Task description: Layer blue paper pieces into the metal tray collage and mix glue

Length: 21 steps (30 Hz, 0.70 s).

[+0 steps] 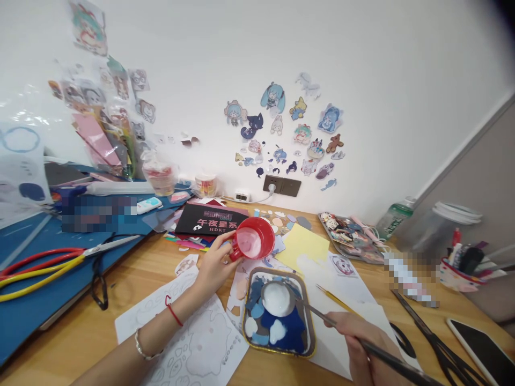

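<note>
1. Head view: left hand (215, 265) grips the handle of a tilted red cup (254, 239) holding white liquid, just beyond the tray's far edge.
2. Right hand (362, 343) is closed around a paintbrush (333, 324), its tip at a white puddle (277, 298).
3. The puddle lies among blue paper cutouts (287, 328) in the gold-rimmed tray (243, 321).

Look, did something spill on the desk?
Maybe. The red cup in the left hand is tipped sideways with white liquid inside, and a white puddle lies in the tray among blue paper scraps. The brush in the right hand reaches it.
</note>
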Available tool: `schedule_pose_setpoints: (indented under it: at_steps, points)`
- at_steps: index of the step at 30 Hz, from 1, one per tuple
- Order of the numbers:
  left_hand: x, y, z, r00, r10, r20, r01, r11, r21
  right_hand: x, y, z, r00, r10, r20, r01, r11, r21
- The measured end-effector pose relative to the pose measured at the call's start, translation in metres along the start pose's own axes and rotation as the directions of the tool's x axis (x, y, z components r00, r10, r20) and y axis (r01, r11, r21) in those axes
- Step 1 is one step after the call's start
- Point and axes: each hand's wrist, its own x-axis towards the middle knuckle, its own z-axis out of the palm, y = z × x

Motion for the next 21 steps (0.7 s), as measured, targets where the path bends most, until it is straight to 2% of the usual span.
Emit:
schedule_pose_setpoints:
  at_steps: [6, 10, 13, 15, 18, 19, 21]
  points:
    - [0.0, 0.0, 0.0, 1.0, -0.007, -0.003, 0.007, 1.0, 0.016, 0.002, 0.0, 0.003, 0.99, -0.099, 0.096, 0.081, 0.982, 0.172]
    - [0.001, 0.002, -0.002, 1.0, 0.017, -0.004, -0.017, 1.0, -0.012, 0.01, -0.001, -0.001, 0.979, -0.176, 0.097, 0.166, 0.98, 0.11]
    - [0.002, 0.005, -0.004, 0.999, 0.05, 0.001, -0.05, 0.998, -0.033, 0.003, 0.007, -0.005, 0.978, -0.194, 0.079, 0.191, 0.981, 0.046]
    - [0.001, 0.006, -0.005, 0.997, 0.075, 0.011, -0.075, 0.996, -0.038, -0.008, 0.016, -0.006, 0.988, -0.15, 0.034, 0.15, 0.989, 0.007]
    - [0.0, 0.006, -0.004, 0.992, 0.12, 0.041, -0.118, 0.991, -0.066, -0.022, 0.022, -0.008, 0.993, 0.038, -0.11, -0.035, 0.999, 0.023]
    - [-0.001, 0.006, -0.003, 0.989, 0.139, 0.052, -0.134, 0.988, -0.08, -0.024, 0.021, -0.008, 0.978, 0.126, -0.166, -0.118, 0.991, 0.056]
    - [-0.003, 0.006, -0.001, 0.98, 0.184, 0.076, -0.175, 0.979, -0.103, -0.022, 0.015, -0.009, 0.915, 0.294, -0.276, -0.272, 0.955, 0.118]
